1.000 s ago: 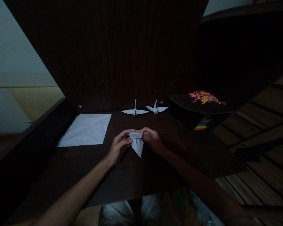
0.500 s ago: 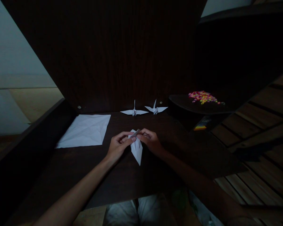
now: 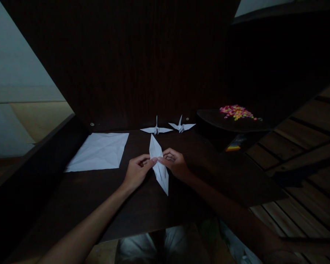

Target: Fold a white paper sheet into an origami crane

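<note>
Between my hands is a white folded origami paper [image 3: 161,174], a long narrow diamond with one point toward the back and the other toward me. My left hand [image 3: 137,168] grips its left edge near the middle, thumb on top. On the opposite edge, my right hand [image 3: 176,163] pinches it with the thumb beside the other thumb. Fingers under the paper are partly hidden. Behind it stand two white origami cranes, one at the centre [image 3: 156,129] and one to its right [image 3: 182,127], both with wings spread.
A creased white paper sheet [image 3: 99,152] lies at the left of the dark desk [image 3: 126,216]. On a raised shelf [image 3: 209,119] at right sits a pile of small colourful pieces [image 3: 236,112]. A dark side panel [image 3: 30,157] borders the left, and a back panel rises behind the cranes.
The paper's upper flap, folded down toward me before, now stretches out flat toward the back. Both thumbs have come together at the paper's middle. The cranes and loose sheet stay put.
</note>
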Demonstrator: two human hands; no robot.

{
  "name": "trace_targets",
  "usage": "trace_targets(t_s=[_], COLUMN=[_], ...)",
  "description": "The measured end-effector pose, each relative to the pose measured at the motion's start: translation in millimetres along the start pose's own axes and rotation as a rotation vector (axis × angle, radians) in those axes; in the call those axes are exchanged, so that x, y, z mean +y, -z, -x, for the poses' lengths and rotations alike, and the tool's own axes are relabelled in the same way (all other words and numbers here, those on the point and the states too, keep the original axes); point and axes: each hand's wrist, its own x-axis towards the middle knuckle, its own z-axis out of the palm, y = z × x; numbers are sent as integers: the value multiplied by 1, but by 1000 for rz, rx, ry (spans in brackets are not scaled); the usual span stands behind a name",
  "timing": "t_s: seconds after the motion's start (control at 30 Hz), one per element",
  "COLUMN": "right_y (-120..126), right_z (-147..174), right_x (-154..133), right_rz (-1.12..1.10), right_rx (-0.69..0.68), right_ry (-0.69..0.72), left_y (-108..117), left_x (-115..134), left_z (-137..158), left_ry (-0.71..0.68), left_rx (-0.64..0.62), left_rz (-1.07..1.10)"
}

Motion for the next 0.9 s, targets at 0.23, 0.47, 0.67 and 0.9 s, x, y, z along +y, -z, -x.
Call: trace_targets(t_s=[0.23, 0.47, 0.67, 0.9], right_y=[-1, -2, -2, 1], right_z=[0, 1, 2, 1], right_x=[0, -3, -1, -2], right_rz=[-4, -21, -57, -60], right_rx=[18, 46, 25, 9], right_ry=[5, -7, -1, 20], left_y=[-4, -5, -4, 0], left_x=[-6, -3, -4, 5], left_z=[1, 2, 1, 7], left_ry=[-18, 38, 6, -18], left_rx=[-52, -44, -4, -86], left_rz=[173, 229, 216, 243])
